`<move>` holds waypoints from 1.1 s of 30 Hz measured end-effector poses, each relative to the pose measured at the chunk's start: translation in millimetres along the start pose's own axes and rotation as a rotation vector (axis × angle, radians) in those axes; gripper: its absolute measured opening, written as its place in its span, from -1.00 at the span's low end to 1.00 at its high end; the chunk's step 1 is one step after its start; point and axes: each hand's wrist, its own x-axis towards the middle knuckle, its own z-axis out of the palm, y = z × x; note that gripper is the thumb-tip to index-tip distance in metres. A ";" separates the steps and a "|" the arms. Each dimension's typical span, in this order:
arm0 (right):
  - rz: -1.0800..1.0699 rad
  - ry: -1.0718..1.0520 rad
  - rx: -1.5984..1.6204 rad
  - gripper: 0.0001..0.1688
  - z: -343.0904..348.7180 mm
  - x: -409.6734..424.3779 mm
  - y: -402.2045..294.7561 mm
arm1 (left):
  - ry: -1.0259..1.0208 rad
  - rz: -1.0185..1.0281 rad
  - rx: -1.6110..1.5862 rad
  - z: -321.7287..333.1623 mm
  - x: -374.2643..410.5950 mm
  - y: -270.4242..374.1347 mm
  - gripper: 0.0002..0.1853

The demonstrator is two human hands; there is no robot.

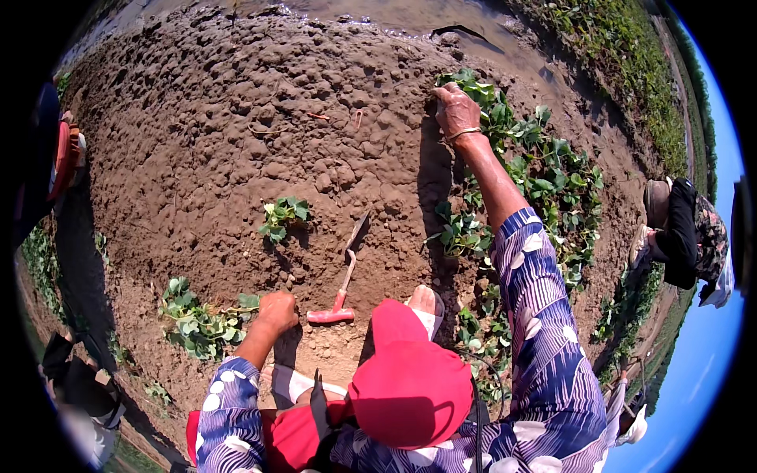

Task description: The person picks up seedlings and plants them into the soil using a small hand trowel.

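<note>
My right hand (459, 112), with a band at its wrist, reaches far forward to the upper end of a row of leafy green plants (541, 177). Its fingers are curled at the leaves; whether they grip a stem cannot be seen. Lower left, my left hand (279, 312) is curled above the soil, touching or very near the leaves of a vine clump (204, 328); its fingertips are hidden. Between the hands, a hand trowel with a red T-shaped handle (331, 316) lies on the soil, blade pointing away from me. A small leafy plant (284, 219) stands left of the blade.
Cloddy brown soil (236, 148) spreads ahead, with muddy water (402, 18) beyond it. My sandalled feet are close behind the trowel. A crouching person (680, 230) is at the right, another person (633, 423) lower right, and others are partly visible at the left edge.
</note>
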 end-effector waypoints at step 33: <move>-0.052 -0.365 0.263 -0.72 -19.5 0.7 -53.0 | -0.048 -0.043 -0.042 -13.9 -7.3 7.0 -0.81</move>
